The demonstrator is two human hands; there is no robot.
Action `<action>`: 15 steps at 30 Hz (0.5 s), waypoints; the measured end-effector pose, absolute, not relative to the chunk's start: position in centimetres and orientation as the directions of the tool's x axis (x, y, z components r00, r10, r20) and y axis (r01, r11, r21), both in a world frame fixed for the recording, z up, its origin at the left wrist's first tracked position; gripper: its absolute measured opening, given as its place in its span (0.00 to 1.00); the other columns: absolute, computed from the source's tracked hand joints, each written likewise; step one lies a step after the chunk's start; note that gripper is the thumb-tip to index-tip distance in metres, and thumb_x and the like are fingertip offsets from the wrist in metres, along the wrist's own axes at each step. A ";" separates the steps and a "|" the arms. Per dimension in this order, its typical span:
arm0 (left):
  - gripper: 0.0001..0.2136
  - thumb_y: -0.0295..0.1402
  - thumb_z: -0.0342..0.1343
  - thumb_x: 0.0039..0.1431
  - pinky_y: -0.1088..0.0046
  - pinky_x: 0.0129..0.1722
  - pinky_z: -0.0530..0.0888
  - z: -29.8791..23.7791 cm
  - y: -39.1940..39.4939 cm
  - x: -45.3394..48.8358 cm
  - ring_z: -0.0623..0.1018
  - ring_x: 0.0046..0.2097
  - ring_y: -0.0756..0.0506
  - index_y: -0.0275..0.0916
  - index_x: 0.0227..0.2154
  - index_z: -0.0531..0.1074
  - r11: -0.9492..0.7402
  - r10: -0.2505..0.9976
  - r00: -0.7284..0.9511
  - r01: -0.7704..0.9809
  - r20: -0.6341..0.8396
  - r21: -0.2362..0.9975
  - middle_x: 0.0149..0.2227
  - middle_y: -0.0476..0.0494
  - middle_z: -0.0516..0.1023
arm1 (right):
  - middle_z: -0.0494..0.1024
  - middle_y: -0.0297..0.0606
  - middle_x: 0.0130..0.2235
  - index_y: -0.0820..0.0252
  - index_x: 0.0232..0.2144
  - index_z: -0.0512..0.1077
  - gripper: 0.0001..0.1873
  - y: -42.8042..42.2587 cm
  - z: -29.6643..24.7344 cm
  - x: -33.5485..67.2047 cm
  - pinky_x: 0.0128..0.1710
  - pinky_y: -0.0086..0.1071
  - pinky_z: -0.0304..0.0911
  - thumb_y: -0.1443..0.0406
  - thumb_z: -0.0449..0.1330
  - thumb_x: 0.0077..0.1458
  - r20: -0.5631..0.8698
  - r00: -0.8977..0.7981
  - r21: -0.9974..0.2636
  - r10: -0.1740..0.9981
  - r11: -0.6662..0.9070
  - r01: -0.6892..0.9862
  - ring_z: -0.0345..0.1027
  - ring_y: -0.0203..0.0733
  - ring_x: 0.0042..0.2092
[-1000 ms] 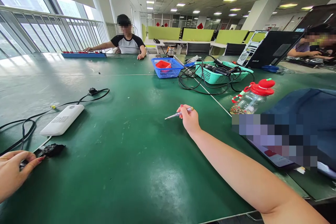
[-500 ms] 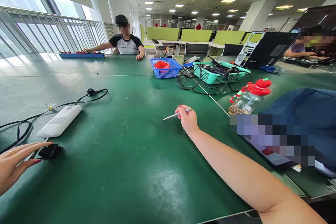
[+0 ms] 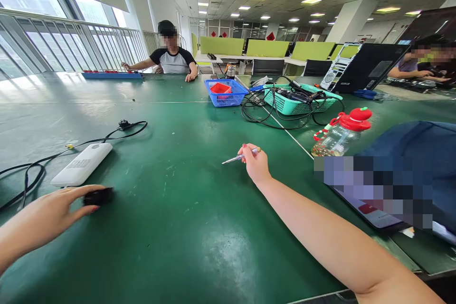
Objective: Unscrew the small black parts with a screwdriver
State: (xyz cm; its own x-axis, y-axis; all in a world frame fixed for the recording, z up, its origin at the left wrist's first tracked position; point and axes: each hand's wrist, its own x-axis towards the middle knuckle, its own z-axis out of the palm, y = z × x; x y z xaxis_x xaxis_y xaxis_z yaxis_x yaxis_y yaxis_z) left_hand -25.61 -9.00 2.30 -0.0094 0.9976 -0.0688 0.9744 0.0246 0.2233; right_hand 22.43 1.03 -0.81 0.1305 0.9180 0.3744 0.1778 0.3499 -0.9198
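My right hand (image 3: 257, 165) rests on the green table (image 3: 185, 228) near its middle and pinches a slim screwdriver (image 3: 238, 156) with a clear handle, tip pointing left. At the lower left, my left hand (image 3: 53, 213) grips a small black plug-like object (image 3: 99, 196) between thumb and fingers, just above the table. A white power strip (image 3: 82, 164) lies just beyond that hand, with a black cable (image 3: 107, 137) running from it.
A blue basket (image 3: 226, 92) and a teal basket (image 3: 295, 99) with tangled cables stand further back. A red-lidded bottle (image 3: 340, 134) and a dark blue bag (image 3: 416, 161) lie at right. A person (image 3: 171, 54) sits at the far end; another person (image 3: 423, 64) at the right.
My left hand has closed on the small black object and moved it to the right, away from the table's edge. My right hand has stayed put with the screwdriver.
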 end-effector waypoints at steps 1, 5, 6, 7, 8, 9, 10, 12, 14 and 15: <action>0.21 0.55 0.51 0.53 0.55 0.53 0.69 2.8 -8.5 -22.8 0.76 0.48 0.40 0.64 0.50 0.67 -0.017 0.998 0.028 0.984 -0.056 0.175 0.45 0.67 0.78 | 0.64 0.30 0.19 0.58 0.20 0.69 0.20 1.0 -0.8 22.4 0.23 0.29 0.55 0.53 0.52 0.58 0.386 0.125 -0.914 0.914 0.359 0.190 0.58 0.35 0.23; 0.21 0.46 0.51 0.56 0.61 0.51 0.70 4.4 -5.3 -11.0 0.77 0.47 0.39 0.49 0.52 0.70 -0.237 0.965 0.249 0.963 -0.078 0.130 0.46 0.46 0.79 | 0.66 0.31 0.20 0.58 0.22 0.70 0.21 0.4 -0.4 22.2 0.25 0.30 0.57 0.53 0.51 0.60 0.476 0.062 -0.857 0.877 0.446 0.258 0.60 0.35 0.23; 0.20 0.44 0.51 0.57 0.61 0.50 0.71 4.6 -4.3 -8.4 0.77 0.47 0.39 0.49 0.52 0.70 -0.281 0.954 0.292 0.950 -0.069 0.134 0.47 0.45 0.79 | 0.67 0.32 0.21 0.58 0.23 0.71 0.21 0.2 -0.3 22.2 0.26 0.30 0.57 0.53 0.51 0.61 0.502 0.042 -0.838 0.864 0.473 0.274 0.61 0.35 0.24; 0.20 0.43 0.50 0.57 0.61 0.49 0.71 4.6 -3.1 -6.1 0.77 0.47 0.38 0.48 0.52 0.70 -0.314 0.946 0.323 0.939 -0.043 0.138 0.47 0.43 0.79 | 0.68 0.32 0.22 0.58 0.24 0.71 0.20 0.0 -0.1 22.3 0.26 0.30 0.58 0.54 0.50 0.61 0.527 0.025 -0.817 0.849 0.498 0.290 0.61 0.35 0.24; 0.19 0.42 0.50 0.57 0.61 0.48 0.72 4.5 -2.0 -4.1 0.77 0.47 0.38 0.47 0.51 0.70 -0.333 0.941 0.339 0.933 -0.015 0.137 0.46 0.42 0.79 | 0.69 0.32 0.22 0.58 0.25 0.71 0.20 -0.3 0.0 22.3 0.27 0.30 0.58 0.54 0.50 0.61 0.554 0.015 -0.795 0.832 0.523 0.308 0.62 0.36 0.24; 0.19 0.41 0.51 0.57 0.61 0.47 0.72 4.3 -1.0 -2.5 0.77 0.46 0.37 0.47 0.51 0.71 -0.340 0.940 0.342 0.931 0.006 0.137 0.44 0.41 0.80 | 0.69 0.32 0.22 0.58 0.24 0.71 0.19 -0.5 0.2 22.3 0.27 0.30 0.58 0.55 0.50 0.62 0.584 0.013 -0.769 0.812 0.548 0.329 0.61 0.35 0.24; 0.18 0.40 0.51 0.56 0.62 0.45 0.73 4.0 -0.1 -1.1 0.78 0.45 0.37 0.47 0.50 0.71 -0.341 0.940 0.342 0.929 0.016 0.142 0.43 0.41 0.80 | 0.68 0.32 0.22 0.58 0.24 0.70 0.19 -0.8 0.4 22.4 0.27 0.30 0.58 0.56 0.50 0.62 0.615 0.011 -0.741 0.788 0.573 0.351 0.61 0.35 0.24; 0.17 0.39 0.52 0.55 0.63 0.44 0.73 3.3 1.4 0.6 0.78 0.44 0.38 0.47 0.48 0.72 -0.331 0.943 0.333 0.926 0.021 0.181 0.43 0.42 0.80 | 0.68 0.32 0.21 0.57 0.22 0.68 0.20 -1.3 0.6 22.4 0.27 0.31 0.59 0.58 0.49 0.63 0.676 -0.015 -0.678 0.736 0.631 0.378 0.61 0.35 0.24; 0.19 0.38 0.54 0.54 0.63 0.45 0.73 2.4 2.3 1.4 0.78 0.46 0.38 0.48 0.50 0.71 -0.321 0.946 0.323 0.914 0.034 0.249 0.45 0.43 0.80 | 0.69 0.33 0.22 0.57 0.23 0.68 0.18 -1.7 0.7 22.4 0.28 0.31 0.59 0.61 0.48 0.63 0.723 -0.093 -0.605 0.684 0.693 0.391 0.62 0.36 0.25; 0.21 0.39 0.55 0.53 0.63 0.47 0.73 2.0 2.5 1.5 0.77 0.47 0.38 0.47 0.52 0.70 -0.322 0.945 0.322 0.901 0.050 0.291 0.46 0.44 0.80 | 0.70 0.33 0.23 0.57 0.23 0.68 0.17 -1.9 0.7 22.3 0.28 0.31 0.60 0.62 0.48 0.62 0.741 -0.145 -0.563 0.655 0.725 0.398 0.63 0.36 0.26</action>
